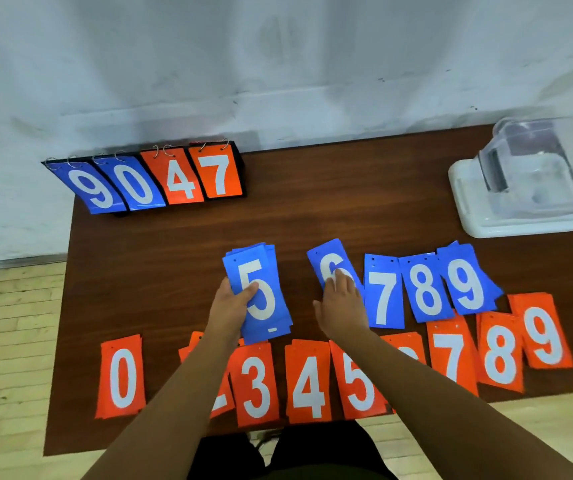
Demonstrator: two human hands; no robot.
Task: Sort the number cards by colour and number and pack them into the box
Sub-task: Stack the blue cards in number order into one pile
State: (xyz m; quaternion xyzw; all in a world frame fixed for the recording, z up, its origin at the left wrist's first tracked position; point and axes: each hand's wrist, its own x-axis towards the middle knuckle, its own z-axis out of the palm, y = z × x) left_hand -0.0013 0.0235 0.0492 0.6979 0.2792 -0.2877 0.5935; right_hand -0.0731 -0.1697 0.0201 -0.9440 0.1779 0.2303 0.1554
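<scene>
My left hand (231, 306) grips a stack of blue cards (261, 289) with a 5 on top, thumb across its face. My right hand (342, 301) rests with its fingers on the blue 6 card (326, 259), which lies tilted on the table. Blue 7 (384, 292), 8 (423, 289) and 9 (468, 282) lie in a row to its right. Along the near edge runs a row of orange cards: 0 (122, 377), 3 (255, 386), 4 (309, 388), 5 (359, 382), 7 (451, 351), 8 (500, 353), 9 (543, 336). My arms hide some orange cards.
A clear plastic box (534, 164) sits on its white lid (479, 223) at the table's back right. A flip scoreboard (153, 178) showing 9, 0, 4, 7 stands at the back left. The brown table (330, 202) meets a white wall; wooden floor lies left.
</scene>
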